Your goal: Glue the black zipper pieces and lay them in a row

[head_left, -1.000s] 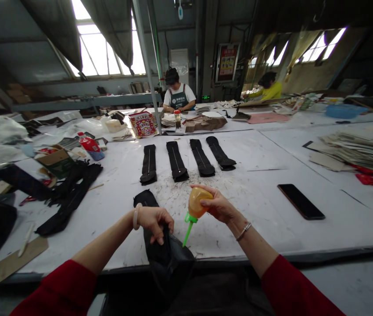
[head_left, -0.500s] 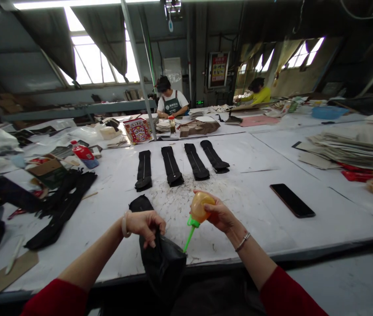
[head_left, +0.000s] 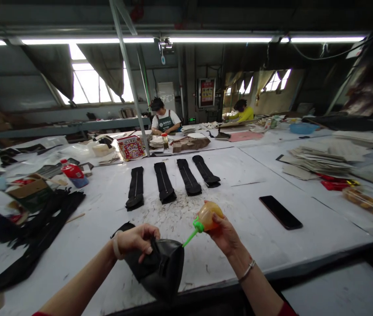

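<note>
My left hand [head_left: 140, 241] pinches the edge of a black leather boot upper [head_left: 165, 272], which hangs partly over the table's front edge. My right hand [head_left: 224, 232] is wrapped round a squeeze bottle [head_left: 209, 215] of amber liquid, tilted nozzle-down. Its thin green nozzle [head_left: 190, 238] meets the upper's right-hand rim at the tip. Whether liquid is coming out is too small to see. Beyond my hands, several black zippered boot uppers [head_left: 165, 182] lie side by side on the white tabletop [head_left: 239, 193].
A phone [head_left: 281, 212] lies to the right, with stacked sheets [head_left: 318, 162] and a clear food box [head_left: 371, 204] past it. Black fabric pieces [head_left: 41, 237], a carton [head_left: 30, 193] and a red bottle [head_left: 74, 173] crowd the left. Two people work across the table.
The view has tilted up and shifted. The boot upper has swung leftward and lies more level in my left hand. The bottle is tipped flatter, its nozzle still at the rim.
</note>
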Demonstrator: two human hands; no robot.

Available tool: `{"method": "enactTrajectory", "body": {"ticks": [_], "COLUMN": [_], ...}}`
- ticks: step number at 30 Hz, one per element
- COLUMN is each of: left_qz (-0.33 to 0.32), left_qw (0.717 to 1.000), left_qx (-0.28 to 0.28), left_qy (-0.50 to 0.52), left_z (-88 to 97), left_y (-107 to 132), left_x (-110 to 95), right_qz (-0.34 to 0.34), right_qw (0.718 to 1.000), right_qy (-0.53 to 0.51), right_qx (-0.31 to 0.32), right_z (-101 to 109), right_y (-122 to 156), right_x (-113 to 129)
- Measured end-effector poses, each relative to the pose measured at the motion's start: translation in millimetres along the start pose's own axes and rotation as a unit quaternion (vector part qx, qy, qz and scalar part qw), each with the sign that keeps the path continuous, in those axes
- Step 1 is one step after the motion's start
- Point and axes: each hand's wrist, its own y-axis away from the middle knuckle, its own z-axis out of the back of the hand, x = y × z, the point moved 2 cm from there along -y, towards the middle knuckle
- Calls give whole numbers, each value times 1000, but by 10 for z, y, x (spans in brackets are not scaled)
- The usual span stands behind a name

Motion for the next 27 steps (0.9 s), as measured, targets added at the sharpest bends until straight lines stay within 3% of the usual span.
{"method": "enactTrajectory", "body": {"ticks": [16, 27], "left_qz": [-79, -84], "left_qw": [993, 990], "left_qx": [-60, -92], "left_qy": [70, 69], "left_z": [-61, -62], "left_y": [-189, -273], "left_x": [17, -27], "right_qz": [72, 100], "right_qw": [997, 994], "right_qy": [11, 30], "right_qx": [-39, -42], "right_z": [75, 131], "right_y": [69, 146], "right_x": [196, 259]}}
